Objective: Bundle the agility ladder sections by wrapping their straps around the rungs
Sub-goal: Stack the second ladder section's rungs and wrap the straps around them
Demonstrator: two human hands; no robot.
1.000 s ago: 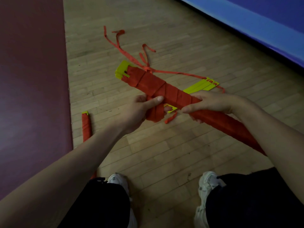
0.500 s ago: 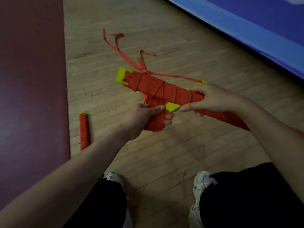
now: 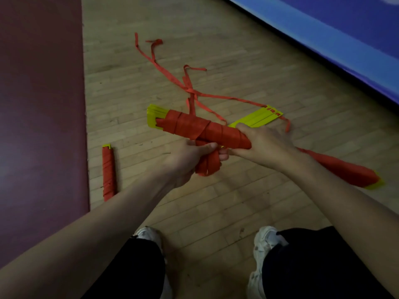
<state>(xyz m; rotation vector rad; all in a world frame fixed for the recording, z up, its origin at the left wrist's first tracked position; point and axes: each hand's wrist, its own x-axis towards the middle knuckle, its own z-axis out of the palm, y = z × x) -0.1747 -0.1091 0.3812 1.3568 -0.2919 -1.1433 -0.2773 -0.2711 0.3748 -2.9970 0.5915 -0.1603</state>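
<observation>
A bundle of yellow rungs wrapped in red strap (image 3: 194, 126) is held above the wooden floor, its yellow end (image 3: 154, 115) pointing left. My right hand (image 3: 261, 143) grips the bundle near its middle from above. My left hand (image 3: 190, 158) grips a folded hank of red strap (image 3: 208, 165) hanging just below the bundle. The bundle's far end (image 3: 349, 173) sticks out behind my right forearm. Loose red strap (image 3: 190, 87) trails from the bundle across the floor. More yellow rungs (image 3: 257, 119) lie flat beyond my right hand.
A finished wrapped bundle (image 3: 108, 171) lies on the floor beside a dark red mat (image 3: 41, 104) on the left. A blue mat (image 3: 336, 39) runs along the upper right. My two white shoes (image 3: 265, 240) stand below the hands.
The bundle has turned slightly, and its wrapped right end now shows behind my right arm. The yellow rungs on the floor have come back into view. Both hands keep their holds.
</observation>
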